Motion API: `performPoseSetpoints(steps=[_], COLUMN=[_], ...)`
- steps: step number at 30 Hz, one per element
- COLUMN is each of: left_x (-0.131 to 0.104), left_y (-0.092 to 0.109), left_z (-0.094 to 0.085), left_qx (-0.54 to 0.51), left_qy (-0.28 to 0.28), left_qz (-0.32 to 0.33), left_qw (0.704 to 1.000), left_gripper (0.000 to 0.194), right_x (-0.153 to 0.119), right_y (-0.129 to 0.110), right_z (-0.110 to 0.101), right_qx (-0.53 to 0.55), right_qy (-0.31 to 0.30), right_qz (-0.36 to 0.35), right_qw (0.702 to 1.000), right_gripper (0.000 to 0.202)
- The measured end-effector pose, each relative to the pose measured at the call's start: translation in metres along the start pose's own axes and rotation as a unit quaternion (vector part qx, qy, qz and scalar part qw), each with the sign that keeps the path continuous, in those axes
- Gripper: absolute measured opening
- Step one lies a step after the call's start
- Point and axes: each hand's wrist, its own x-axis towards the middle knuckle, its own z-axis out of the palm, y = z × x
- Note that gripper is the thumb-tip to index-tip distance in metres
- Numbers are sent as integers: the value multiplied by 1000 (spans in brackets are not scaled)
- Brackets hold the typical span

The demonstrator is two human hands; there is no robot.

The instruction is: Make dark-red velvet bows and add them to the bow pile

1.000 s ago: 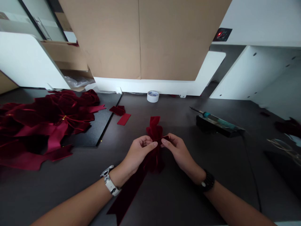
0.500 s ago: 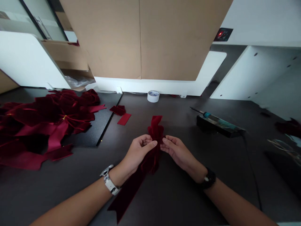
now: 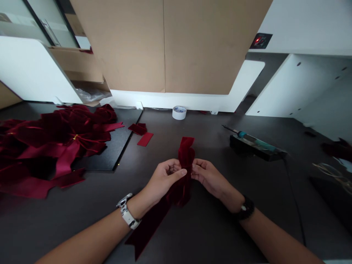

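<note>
A dark red velvet bow point(image 3: 183, 194) is held upright between my two hands above the dark table, one notched tail hanging toward the lower left. My left hand point(image 3: 169, 178) pinches its middle, thumb pressed on the front face. On the other side, my right hand point(image 3: 206, 174) has thumb and fingertips closed on the bow's right edge at the same height. What lies behind the bow, including some of the fingertips, is hidden.
At left, a pile of velvet bows point(image 3: 74, 135) covers part of a black board point(image 3: 110, 157). Ribbon scraps point(image 3: 145, 139) lie beside it. A tape roll point(image 3: 179, 113) stands at the back. A soldering iron point(image 3: 244, 135) rests on a black box point(image 3: 244, 147), its cord trailing forward.
The bow has shifted slightly to the right and toward me, turning a little more upright. Both hands keep their hold on it.
</note>
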Motion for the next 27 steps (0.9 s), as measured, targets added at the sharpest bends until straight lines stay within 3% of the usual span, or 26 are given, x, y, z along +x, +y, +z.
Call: performPoseSetpoints(steps=[7,27], left_x=[0,0], left_y=[5,4], left_z=[0,-2], left_qx=[12,-24], left_qy=[-2,10], left_qz=[18,6], left_qw=[1000,1000], left_gripper=[24,26], right_x=[-1,-1], right_y=[1,4], right_z=[-4,3], right_qx=[2,36], right_qy=[-53,-58], right_qz=[27,-44], right_qw=[998,997], right_gripper=[27,30])
